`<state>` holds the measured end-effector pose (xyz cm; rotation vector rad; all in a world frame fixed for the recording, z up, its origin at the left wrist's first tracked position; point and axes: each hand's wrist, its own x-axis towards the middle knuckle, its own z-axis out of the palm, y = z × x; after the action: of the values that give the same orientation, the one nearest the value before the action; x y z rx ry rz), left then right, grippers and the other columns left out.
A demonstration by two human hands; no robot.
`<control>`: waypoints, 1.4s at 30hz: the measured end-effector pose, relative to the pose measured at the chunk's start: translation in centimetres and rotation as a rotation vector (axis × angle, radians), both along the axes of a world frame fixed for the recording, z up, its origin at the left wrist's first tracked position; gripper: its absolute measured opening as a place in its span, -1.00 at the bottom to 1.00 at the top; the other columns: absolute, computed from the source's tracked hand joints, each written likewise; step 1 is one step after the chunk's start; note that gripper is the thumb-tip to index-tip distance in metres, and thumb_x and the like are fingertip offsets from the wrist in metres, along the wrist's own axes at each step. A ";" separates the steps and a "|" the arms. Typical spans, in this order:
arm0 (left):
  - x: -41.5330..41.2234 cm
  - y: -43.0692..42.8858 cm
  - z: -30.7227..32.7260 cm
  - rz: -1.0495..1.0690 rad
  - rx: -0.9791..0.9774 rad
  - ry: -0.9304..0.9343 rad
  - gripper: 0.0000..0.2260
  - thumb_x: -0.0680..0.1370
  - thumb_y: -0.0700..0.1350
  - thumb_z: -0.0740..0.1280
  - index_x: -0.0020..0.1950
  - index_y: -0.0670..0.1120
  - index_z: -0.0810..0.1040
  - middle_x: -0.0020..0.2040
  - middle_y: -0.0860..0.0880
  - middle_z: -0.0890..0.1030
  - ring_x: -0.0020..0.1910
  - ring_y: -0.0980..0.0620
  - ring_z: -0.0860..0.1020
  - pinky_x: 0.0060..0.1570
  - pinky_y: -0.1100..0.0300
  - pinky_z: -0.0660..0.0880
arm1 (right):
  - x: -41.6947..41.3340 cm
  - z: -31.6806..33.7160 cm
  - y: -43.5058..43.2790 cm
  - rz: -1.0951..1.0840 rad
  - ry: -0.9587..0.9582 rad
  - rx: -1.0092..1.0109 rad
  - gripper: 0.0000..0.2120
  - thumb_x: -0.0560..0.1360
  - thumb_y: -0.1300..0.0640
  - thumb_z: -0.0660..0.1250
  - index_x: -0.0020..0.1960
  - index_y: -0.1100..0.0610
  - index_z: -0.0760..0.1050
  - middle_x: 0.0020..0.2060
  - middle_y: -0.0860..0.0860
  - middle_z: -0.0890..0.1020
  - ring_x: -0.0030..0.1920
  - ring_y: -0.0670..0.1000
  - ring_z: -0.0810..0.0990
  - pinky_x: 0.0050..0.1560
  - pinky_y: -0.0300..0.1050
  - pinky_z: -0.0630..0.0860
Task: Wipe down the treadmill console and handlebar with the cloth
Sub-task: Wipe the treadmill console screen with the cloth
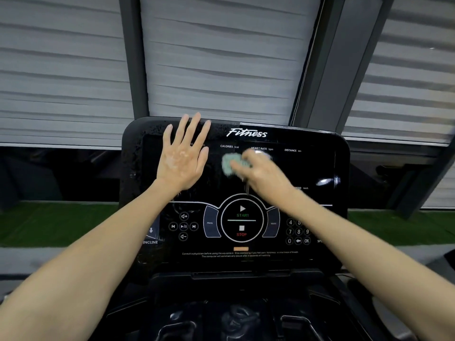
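The black treadmill console (pixel 315 168) fills the middle of the head view, with a "Fitness" logo, START and STOP buttons and a number pad. My left hand (pixel 183 156) lies flat on the upper left of the screen, fingers straight and spread. My right hand (pixel 261 172), blurred by motion, grips a crumpled pale green cloth (pixel 230 163) and presses it on the screen below the CALORIES label. Fine droplets speckle the console's upper left corner. The handlebar is not clearly visible.
Below the console lies a dark glossy tray (pixel 236 316) with recesses. Behind the treadmill are grey slatted blinds (pixel 61 82), dark window posts (pixel 134 57) and a strip of green turf (pixel 56 222).
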<state>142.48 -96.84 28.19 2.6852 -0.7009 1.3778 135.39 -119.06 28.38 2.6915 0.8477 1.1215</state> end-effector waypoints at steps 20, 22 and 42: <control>-0.2 0.1 0.0 -0.010 0.005 0.012 -0.49 0.67 0.03 0.02 0.61 -0.05 0.05 0.61 -0.13 0.08 0.58 -0.16 0.06 0.47 -0.18 0.09 | -3.8 -7.7 2.7 0.079 0.061 -0.117 -0.53 0.37 0.36 0.25 0.29 0.25 0.45 0.02 0.22 0.51 -0.11 0.17 0.47 -0.30 0.00 0.56; -0.2 0.2 0.0 -0.013 0.004 0.023 -0.49 0.67 0.03 0.02 0.61 -0.05 0.06 0.61 -0.13 0.09 0.58 -0.16 0.06 0.47 -0.18 0.09 | -5.6 -10.1 3.1 0.102 0.139 -0.167 -0.49 0.33 0.30 0.36 0.29 0.21 0.45 0.03 0.17 0.48 -0.10 0.12 0.45 -0.34 -0.07 0.55; -5.3 10.0 -8.7 0.052 -0.101 0.208 -0.47 0.66 -0.02 -0.02 0.59 -0.23 0.06 0.61 -0.17 0.01 0.58 -0.18 0.04 0.47 -0.10 0.18 | 3.3 4.7 5.2 -0.032 -0.102 0.045 -0.53 0.31 0.54 0.33 0.19 0.26 0.54 -0.07 0.34 0.50 -0.22 0.27 0.50 -0.34 0.12 0.55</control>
<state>137.17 -86.89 19.51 2.7309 -0.5321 1.0888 138.66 -113.88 33.06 2.6470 0.7690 1.2732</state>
